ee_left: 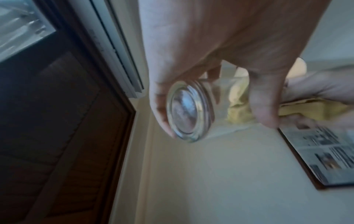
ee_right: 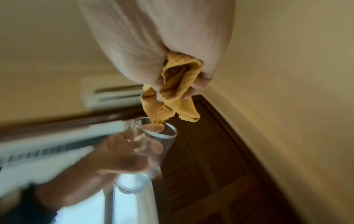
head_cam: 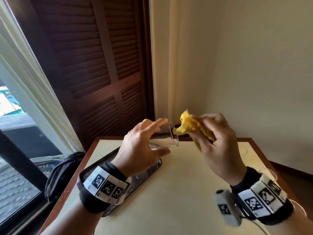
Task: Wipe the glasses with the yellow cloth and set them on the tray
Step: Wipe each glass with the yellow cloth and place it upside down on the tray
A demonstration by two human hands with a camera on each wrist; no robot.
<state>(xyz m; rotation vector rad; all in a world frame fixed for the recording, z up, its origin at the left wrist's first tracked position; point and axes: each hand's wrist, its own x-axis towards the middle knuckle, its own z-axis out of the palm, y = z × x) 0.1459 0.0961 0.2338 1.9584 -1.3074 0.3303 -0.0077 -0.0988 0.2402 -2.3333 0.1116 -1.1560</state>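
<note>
My left hand point(head_cam: 159, 137) grips a clear glass point(head_cam: 169, 141) above the table, tipped on its side with its mouth to the right. In the left wrist view its thick base point(ee_left: 184, 112) faces the camera and my thumb point(ee_left: 264, 106) lies across its wall. My right hand point(head_cam: 203, 126) holds the bunched yellow cloth point(head_cam: 186, 124) beside the glass. A tip of the cloth point(ee_right: 178, 91) reaches the rim of the glass point(ee_right: 157, 136). The dark tray point(head_cam: 153, 168) lies on the table's left side, mostly hidden under my left wrist.
The cream table point(head_cam: 169, 192) has a brown wooden edge and stands in a corner against a wall. Faint outlines of clear glasses point(head_cam: 243, 150) show near its right edge. A dark bag point(head_cam: 62, 173) hangs off the left side by the window.
</note>
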